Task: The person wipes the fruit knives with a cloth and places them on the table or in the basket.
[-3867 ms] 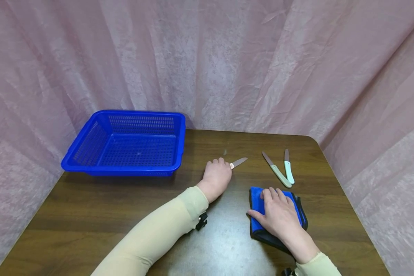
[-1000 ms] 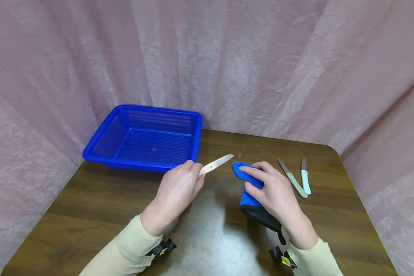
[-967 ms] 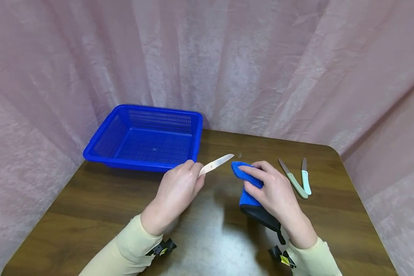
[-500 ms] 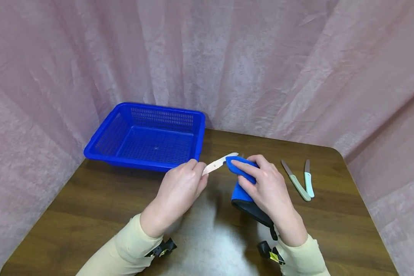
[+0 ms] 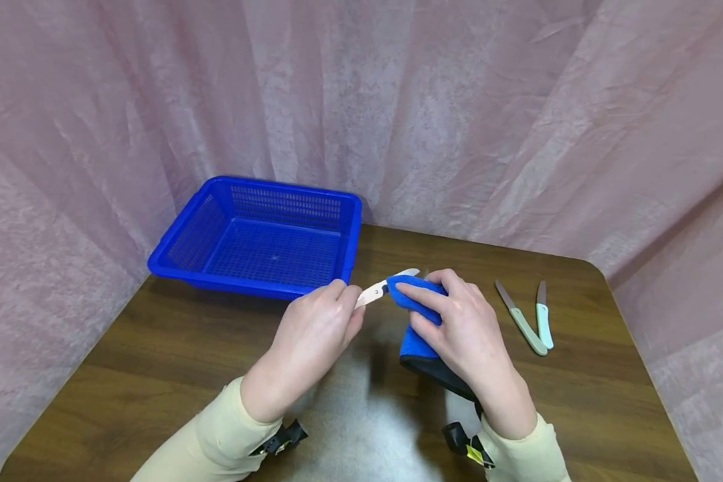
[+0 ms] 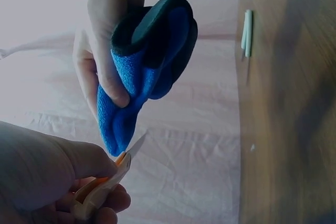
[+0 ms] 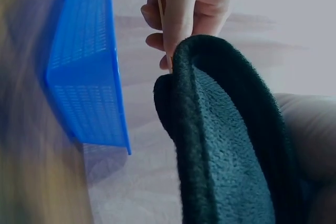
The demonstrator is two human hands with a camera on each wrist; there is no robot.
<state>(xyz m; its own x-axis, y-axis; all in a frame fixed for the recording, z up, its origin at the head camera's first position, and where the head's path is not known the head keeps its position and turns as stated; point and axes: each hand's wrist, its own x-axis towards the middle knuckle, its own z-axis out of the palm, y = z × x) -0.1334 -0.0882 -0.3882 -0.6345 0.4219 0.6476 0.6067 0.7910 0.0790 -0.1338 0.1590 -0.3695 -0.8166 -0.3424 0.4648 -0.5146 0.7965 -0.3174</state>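
My left hand [image 5: 310, 338] grips a small knife [image 5: 370, 294] by its cream handle, held above the table with the blade pointing right and away. In the left wrist view the handle [image 6: 97, 195] also shows an orange part under the thumb. A blue cloth [image 5: 418, 345] with black edging is pinched in my right hand [image 5: 466, 331], folded at the knife. It covers the middle of the blade in the head view, and the tip pokes out past it. The right wrist view is largely filled by the dark-edged cloth [image 7: 231, 140].
A blue plastic basket [image 5: 253, 281] stands at the back left, close behind my left hand. To the right, a pale green knife [image 5: 527, 331] and a mint-handled knife [image 5: 543, 325] lie on the wooden table [image 5: 602, 375]. A pink curtain [image 5: 397, 114] hangs behind.
The knife and the cloth have both been lifted off the table since the oldest frame. Over the last second my right hand has brought the cloth leftward onto the blade.
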